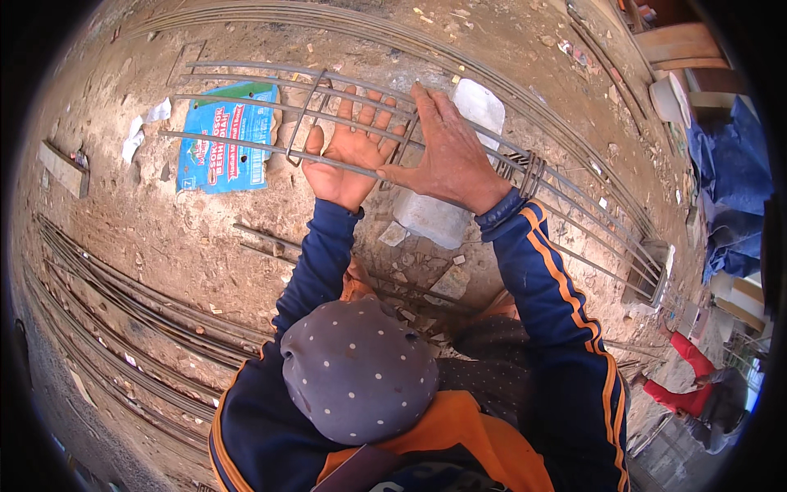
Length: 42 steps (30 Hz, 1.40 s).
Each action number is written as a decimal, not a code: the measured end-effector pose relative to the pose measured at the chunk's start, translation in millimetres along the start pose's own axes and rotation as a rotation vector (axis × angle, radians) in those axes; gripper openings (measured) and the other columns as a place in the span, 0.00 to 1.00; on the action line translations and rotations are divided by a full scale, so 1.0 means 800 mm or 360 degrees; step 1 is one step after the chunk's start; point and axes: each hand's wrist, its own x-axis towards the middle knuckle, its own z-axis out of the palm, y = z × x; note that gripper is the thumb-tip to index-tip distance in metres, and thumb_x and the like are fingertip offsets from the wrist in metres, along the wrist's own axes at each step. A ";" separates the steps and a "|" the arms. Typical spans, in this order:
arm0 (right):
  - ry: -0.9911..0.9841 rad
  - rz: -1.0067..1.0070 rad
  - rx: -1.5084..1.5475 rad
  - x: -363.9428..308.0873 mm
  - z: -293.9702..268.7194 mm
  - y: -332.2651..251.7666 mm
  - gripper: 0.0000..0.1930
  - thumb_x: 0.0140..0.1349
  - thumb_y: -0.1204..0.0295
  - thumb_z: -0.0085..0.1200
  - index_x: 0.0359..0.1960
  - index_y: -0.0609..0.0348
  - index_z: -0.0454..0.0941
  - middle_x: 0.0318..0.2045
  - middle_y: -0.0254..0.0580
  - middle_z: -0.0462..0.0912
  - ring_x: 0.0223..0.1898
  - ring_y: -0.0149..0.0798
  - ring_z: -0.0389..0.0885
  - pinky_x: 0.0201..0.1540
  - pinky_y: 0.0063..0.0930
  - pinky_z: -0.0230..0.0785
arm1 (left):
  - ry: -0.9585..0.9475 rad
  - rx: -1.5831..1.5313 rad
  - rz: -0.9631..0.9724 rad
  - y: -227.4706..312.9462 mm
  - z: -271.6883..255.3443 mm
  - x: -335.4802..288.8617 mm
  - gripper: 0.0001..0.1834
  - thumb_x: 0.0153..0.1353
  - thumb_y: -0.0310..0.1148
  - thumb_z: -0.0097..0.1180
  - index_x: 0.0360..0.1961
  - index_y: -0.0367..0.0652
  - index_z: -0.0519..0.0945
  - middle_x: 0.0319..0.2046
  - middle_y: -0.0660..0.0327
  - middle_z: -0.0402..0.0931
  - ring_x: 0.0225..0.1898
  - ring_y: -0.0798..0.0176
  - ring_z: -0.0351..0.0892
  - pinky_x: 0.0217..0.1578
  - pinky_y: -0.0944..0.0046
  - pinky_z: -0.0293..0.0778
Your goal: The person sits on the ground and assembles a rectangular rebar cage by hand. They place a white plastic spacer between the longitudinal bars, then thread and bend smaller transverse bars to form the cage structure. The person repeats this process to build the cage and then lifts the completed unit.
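Observation:
A cage of long steel rebars (pixel 246 103) runs across in front of me, with square wire stirrups (pixel 302 115) around the bars. My left hand (pixel 352 152) is palm up beneath the bars, its fingers stretched and apart. From above, my right hand (pixel 455 143) spans the cage, thumb at the near bar and fingers at the far one. It grips a stirrup (pixel 402 141) at its two sides; the fingertips are partly hidden. Several more stirrups (pixel 533 174) are bunched on the bars beside my right wrist.
Pale blocks (pixel 430 217) lie under the cage, whose right end meets a box-like support (pixel 656 275). A flattened blue carton (pixel 229 139) lies on the dirt. Loose rebars (pixel 139 303) stretch at lower left, others along the top. A person in red trousers (pixel 676 394) is at far right, below blue tarpaulin (pixel 734 189).

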 end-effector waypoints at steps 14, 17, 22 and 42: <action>-0.0158 0.0028 -0.0096 -0.028 -0.014 0.020 0.64 0.49 0.43 0.74 0.75 0.77 0.50 0.72 0.76 0.56 0.74 0.68 0.59 0.74 0.47 0.59 | -0.0019 0.0005 -0.0035 0.010 -0.001 -0.003 0.49 0.65 0.61 0.51 0.80 0.51 0.49 0.79 0.47 0.45 0.80 0.41 0.44 0.77 0.33 0.40; -0.0152 0.0002 -0.0085 -0.026 -0.013 0.020 0.64 0.49 0.42 0.74 0.74 0.77 0.50 0.73 0.76 0.55 0.74 0.68 0.58 0.75 0.47 0.58 | -0.0055 -0.0011 -0.0028 0.010 -0.006 -0.005 0.50 0.66 0.59 0.52 0.81 0.49 0.47 0.80 0.44 0.39 0.80 0.39 0.40 0.78 0.33 0.37; -0.0084 -0.0032 -0.0093 -0.030 -0.013 0.025 0.61 0.52 0.43 0.72 0.75 0.74 0.52 0.72 0.73 0.58 0.73 0.67 0.60 0.74 0.49 0.59 | -0.0019 0.0013 -0.0052 0.014 -0.012 -0.010 0.49 0.66 0.58 0.53 0.81 0.52 0.47 0.81 0.44 0.36 0.81 0.39 0.38 0.78 0.32 0.37; -0.0274 0.0073 -0.0402 -0.157 -0.087 0.124 0.73 0.40 0.39 0.77 0.79 0.61 0.40 0.73 0.70 0.53 0.76 0.69 0.51 0.79 0.62 0.37 | 0.0317 0.1894 0.0193 -0.038 0.091 -0.113 0.14 0.69 0.26 0.61 0.53 0.31 0.82 0.38 0.55 0.85 0.37 0.66 0.83 0.43 0.65 0.79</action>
